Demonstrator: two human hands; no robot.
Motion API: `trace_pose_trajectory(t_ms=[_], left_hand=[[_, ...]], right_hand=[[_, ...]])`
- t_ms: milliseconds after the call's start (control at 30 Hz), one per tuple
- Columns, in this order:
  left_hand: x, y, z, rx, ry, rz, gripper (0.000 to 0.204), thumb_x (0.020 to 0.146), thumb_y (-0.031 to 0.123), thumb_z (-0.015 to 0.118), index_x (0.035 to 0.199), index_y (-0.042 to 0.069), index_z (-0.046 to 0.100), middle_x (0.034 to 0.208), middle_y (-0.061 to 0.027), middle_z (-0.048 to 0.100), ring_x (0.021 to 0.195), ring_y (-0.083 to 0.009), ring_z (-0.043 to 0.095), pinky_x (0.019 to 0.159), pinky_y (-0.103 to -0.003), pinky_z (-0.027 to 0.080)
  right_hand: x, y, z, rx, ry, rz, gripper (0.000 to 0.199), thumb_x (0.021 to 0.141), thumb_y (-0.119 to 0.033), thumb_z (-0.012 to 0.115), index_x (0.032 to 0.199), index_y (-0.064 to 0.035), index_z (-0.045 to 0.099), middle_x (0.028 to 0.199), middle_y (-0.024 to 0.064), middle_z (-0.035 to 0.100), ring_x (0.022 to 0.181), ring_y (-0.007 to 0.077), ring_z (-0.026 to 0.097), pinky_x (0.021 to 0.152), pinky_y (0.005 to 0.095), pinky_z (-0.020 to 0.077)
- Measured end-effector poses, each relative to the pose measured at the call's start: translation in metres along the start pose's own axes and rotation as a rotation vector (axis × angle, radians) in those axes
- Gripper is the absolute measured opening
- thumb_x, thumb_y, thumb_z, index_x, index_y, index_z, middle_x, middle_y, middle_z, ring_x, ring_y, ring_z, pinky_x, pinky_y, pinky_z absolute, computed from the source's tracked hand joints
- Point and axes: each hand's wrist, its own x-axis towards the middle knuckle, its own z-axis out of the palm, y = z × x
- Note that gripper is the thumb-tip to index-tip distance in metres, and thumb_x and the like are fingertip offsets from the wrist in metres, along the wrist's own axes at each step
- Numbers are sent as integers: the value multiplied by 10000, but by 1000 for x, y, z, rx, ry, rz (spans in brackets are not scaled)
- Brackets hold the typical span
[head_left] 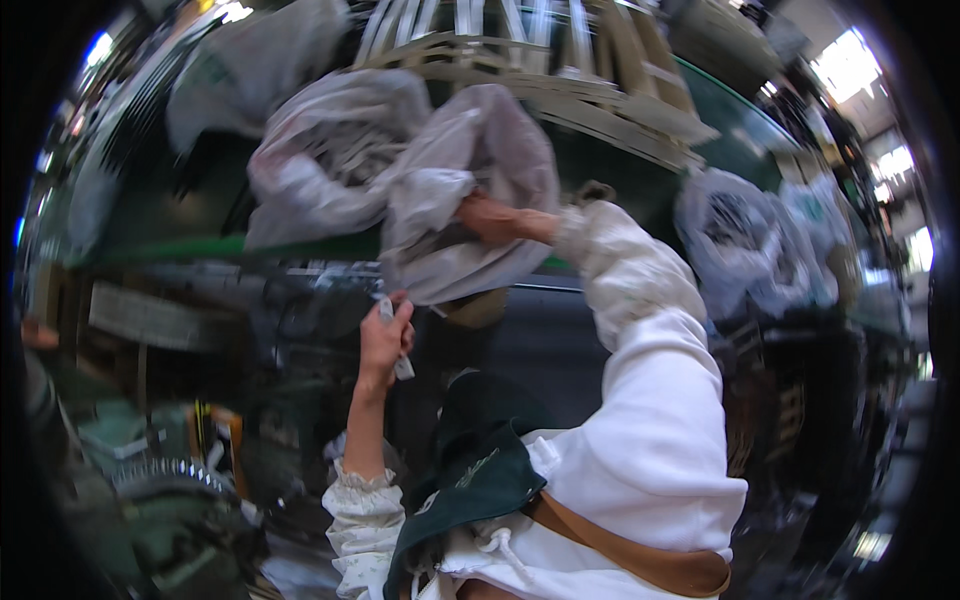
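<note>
In front of me at the bench edge, my left hand [385, 340] is closed around a small pale strip-like piece [403, 368], whose ends stick out of the fist. My right hand [492, 218] reaches into an open whitish plastic bag [520, 150], and its fingers are hidden by the bag and blurred. Touching that bag on its left stands a second plastic bag [290, 150], holding many greyish strip-like pieces [365, 150]. White sleeve covers [620, 260] are on both forearms.
Long pale strips [600, 110] lie stacked along the back of the green bench [330, 247]. More plastic bags [735, 235] stand at the right, and another bag [250, 70] at the far left. Lower left is a green machine [130, 435]; at the left rim, part of another person's hand [40, 335] shows.
</note>
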Motion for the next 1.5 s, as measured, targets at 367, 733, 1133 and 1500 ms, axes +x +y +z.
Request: trace_pose_trajectory(t_ms=[367, 733, 1133, 1500], left_hand=[[-153, -140, -11, -861, 90, -208, 264, 896, 95, 505, 1127, -29, 537, 763, -79, 534, 665, -176, 525, 657, -278, 439], [-254, -132, -25, -960, 616, 261, 320, 967, 216, 494, 1198, -4, 514, 1111, -141, 620, 1030, -266, 616, 786, -298, 502], [-290, -131, -72, -1086, 1014, 462, 292, 906, 301, 617, 1050, 50, 653, 993, -10, 633, 779, -65, 530, 665, -245, 413], [-303, -163, -9, -703, 802, -97, 168, 741, 145, 789, 812, 9, 718, 665, 0, 617, 563, -67, 499, 510, -217, 361]], right_hand=[[2, -126, -73, 1520, 470, 517, 236, 954, -206, 508, 1109, -34, 553, 689, 10, 544, 540, 63, 456, 456, 199, 334], [115, -471, -65, 1333, -450, -301, 233, 952, -193, 534, 1038, 17, 588, 633, -1, 573, 555, 24, 473, 478, 194, 334], [134, -483, -43, 1149, -827, -152, 265, 954, -224, 500, 944, 25, 592, 640, 56, 618, 448, 38, 411, 416, 194, 303], [264, -445, 156, -44, 135, -750, 206, 862, -186, 583, 968, -15, 624, 961, 96, 650, 929, 208, 597, 833, 368, 474]])
